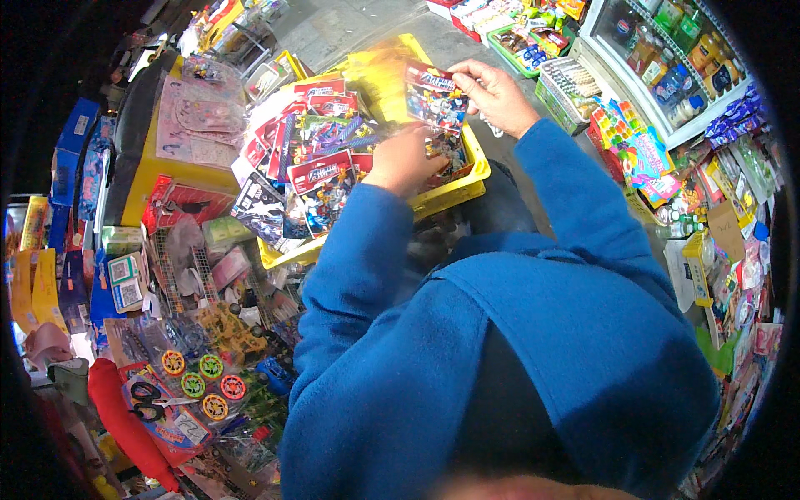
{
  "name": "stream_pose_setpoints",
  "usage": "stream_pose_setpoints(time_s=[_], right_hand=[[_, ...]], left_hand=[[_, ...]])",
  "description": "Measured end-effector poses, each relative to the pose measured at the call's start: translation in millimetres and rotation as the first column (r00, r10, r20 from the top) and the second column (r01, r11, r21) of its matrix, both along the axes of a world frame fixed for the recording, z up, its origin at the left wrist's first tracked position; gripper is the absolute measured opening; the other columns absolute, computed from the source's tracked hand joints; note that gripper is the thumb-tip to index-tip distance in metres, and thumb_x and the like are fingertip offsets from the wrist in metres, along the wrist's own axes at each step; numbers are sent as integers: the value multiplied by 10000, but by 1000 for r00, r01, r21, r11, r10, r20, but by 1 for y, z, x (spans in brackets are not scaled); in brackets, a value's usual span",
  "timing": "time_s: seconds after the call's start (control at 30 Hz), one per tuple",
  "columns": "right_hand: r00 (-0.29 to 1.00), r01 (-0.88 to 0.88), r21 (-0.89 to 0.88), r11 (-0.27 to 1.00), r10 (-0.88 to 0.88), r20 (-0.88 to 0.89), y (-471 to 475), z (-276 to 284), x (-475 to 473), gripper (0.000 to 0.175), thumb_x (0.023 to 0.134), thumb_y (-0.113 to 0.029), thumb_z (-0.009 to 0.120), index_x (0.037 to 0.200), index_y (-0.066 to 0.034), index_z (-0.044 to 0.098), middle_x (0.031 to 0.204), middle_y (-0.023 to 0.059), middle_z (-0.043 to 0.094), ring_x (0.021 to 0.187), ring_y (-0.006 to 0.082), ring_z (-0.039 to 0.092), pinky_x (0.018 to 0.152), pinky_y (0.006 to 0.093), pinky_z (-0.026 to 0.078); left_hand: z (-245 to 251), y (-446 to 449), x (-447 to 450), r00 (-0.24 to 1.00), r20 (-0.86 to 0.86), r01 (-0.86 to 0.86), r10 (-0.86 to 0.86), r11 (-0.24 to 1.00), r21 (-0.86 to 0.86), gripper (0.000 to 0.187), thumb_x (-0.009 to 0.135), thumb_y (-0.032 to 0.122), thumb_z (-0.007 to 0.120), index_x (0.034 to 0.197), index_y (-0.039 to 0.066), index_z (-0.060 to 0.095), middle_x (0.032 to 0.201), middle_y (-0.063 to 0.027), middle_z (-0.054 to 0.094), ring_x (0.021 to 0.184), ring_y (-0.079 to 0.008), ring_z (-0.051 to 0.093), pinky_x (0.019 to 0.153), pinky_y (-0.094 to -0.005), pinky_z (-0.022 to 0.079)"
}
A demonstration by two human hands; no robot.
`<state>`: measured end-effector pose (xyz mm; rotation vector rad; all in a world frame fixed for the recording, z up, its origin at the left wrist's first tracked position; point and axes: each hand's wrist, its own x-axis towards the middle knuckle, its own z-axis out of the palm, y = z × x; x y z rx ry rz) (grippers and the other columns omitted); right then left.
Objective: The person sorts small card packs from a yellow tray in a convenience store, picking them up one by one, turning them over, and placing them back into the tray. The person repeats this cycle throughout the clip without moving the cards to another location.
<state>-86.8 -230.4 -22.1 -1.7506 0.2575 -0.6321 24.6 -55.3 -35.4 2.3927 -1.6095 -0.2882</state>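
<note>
My right hand (500,97) grips the red header of a flat toy packet (436,103), printed with armoured figures, and holds it above the right end of a yellow plastic crate (447,195). Below it, my left hand (403,161) reaches into the crate. Its fingers rest on or among the packets there, and whether they pinch one is hard to see. Similar red-topped packets (322,181) are heaped to the left, some leaning over the rim. A darker comic-style packet (262,203) lies at the heap's front left. A blurred yellow surface (384,81) shows behind my hands.
A yellow box with pink sheets (197,122) stands left of the crate. Toys and black-handled scissors (150,403) crowd the lower left. At right are a glass-front drinks fridge (665,69), a green snack basket (528,47) and a basket of rolled goods (569,87).
</note>
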Motion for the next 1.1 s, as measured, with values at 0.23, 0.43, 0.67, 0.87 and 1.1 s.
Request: stream_pose_setpoints(time_s=[0.23, 0.43, 0.67, 0.87, 1.1], right_hand=[[990, -73, -40, 997, 67, -123, 1, -9, 3, 249, 969, -251, 505, 1078, -59, 620, 797, 30, 644, 626, 101, 574, 579, 273, 497], [930, -85, -274, 958, -23, -368, 6, -21, 14, 220, 934, -237, 558, 1014, -52, 646, 847, 104, 679, 756, 195, 658, 681, 338, 528], [813, -364, -772, 521, -227, -536, 30, -23, 24, 221, 801, -256, 623, 915, -85, 704, 907, 133, 667, 848, 331, 647, 764, 454, 513], [956, -55, -552, 832, -117, -270, 32, -16, 15, 248, 800, -285, 659, 963, -99, 688, 890, 137, 680, 835, 333, 654, 724, 422, 518], [886, -454, -518, 725, 302, -353, 55, -32, 28, 186, 830, -153, 546, 941, -82, 677, 866, 174, 664, 779, 359, 637, 700, 438, 507]], left_hand=[[-4, -6, 7, 1000, 13, 3, -9, 929, 371, 392, 800, 446, 614, 972, 107, 709, 925, -147, 692, 879, -317, 667, 774, -436, 514], [18, 22, 6, 998, -18, 57, -54, 942, 331, 364, 840, 444, 574, 978, 136, 710, 933, -154, 687, 878, -338, 657, 779, -442, 511], [45, 38, -2, 970, -217, -62, 113, 971, 232, 300, 793, 321, 672, 1041, 155, 706, 947, -119, 699, 893, -283, 671, 808, -375, 510], [25, 50, 8, 905, -416, -127, 90, 990, -64, 225, 754, 142, 733, 934, 30, 661, 959, -123, 690, 913, -183, 673, 795, -322, 518], [0, 59, 26, 989, -112, 91, -97, 994, -52, 223, 750, 204, 722, 932, 91, 663, 890, -145, 680, 860, -328, 662, 779, -398, 515]])
